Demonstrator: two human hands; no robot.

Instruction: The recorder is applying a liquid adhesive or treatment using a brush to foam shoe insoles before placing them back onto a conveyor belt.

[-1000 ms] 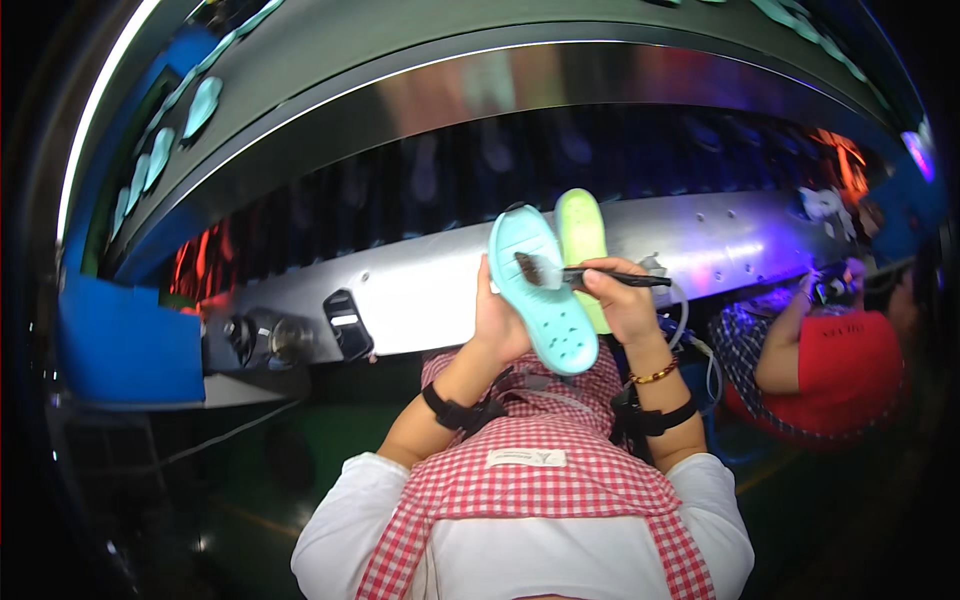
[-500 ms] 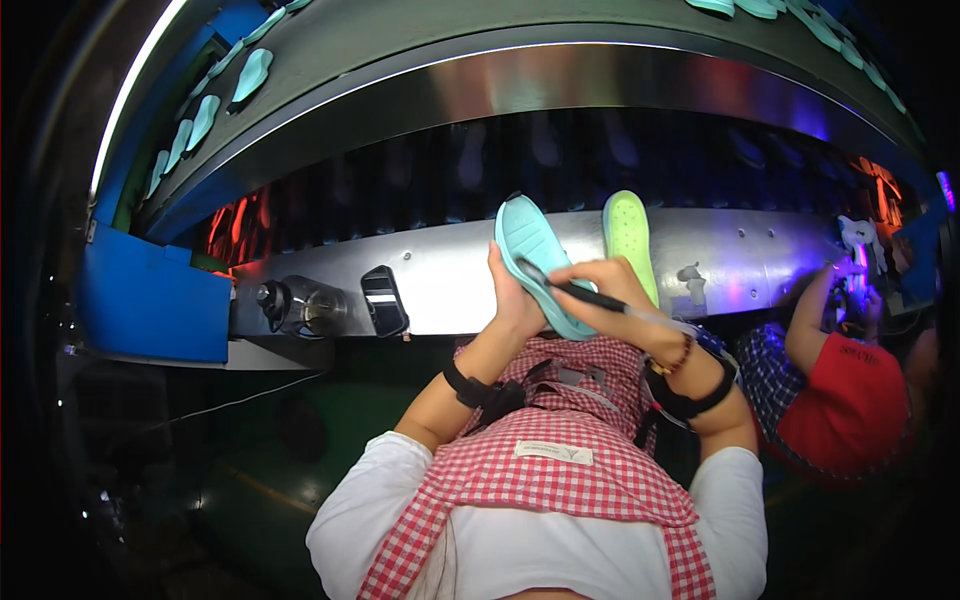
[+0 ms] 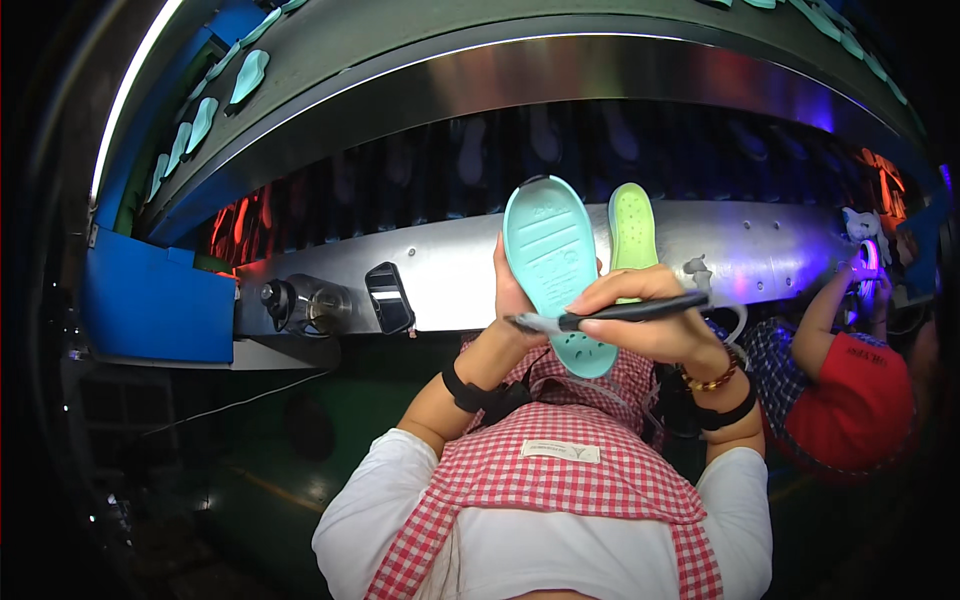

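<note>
A turquoise shoe sole point(image 3: 548, 235) is held up in front of me, tilted, its ridged inner face toward me and a dark patch at its far end. My left hand point(image 3: 512, 285) is closed round its left side from beneath; part of the fingers is hidden behind the sole. In my right hand point(image 3: 655, 325) is a black-handled brush point(image 3: 640, 308), gripped between thumb and fingers. Its pale bristles point left across the sole's near part; whether they touch it I cannot tell. Just beyond this hand lies a lime-green sole point(image 3: 632, 230) with small holes, on the metal ledge point(image 3: 450, 270).
A phone point(image 3: 389, 298) and a dark bottle point(image 3: 305, 305) stand to the left on the ledge. Beyond it, a conveyor belt point(image 3: 420, 40) carries turquoise soles point(image 3: 202, 122). A small grey figure-shaped piece point(image 3: 697, 270) lies right. A co-worker in red point(image 3: 850, 400) sits at far right.
The turquoise sole has turned more upright and faces me more fully. The brush has swung from the sole's left edge down to its near part, now lying almost level.
</note>
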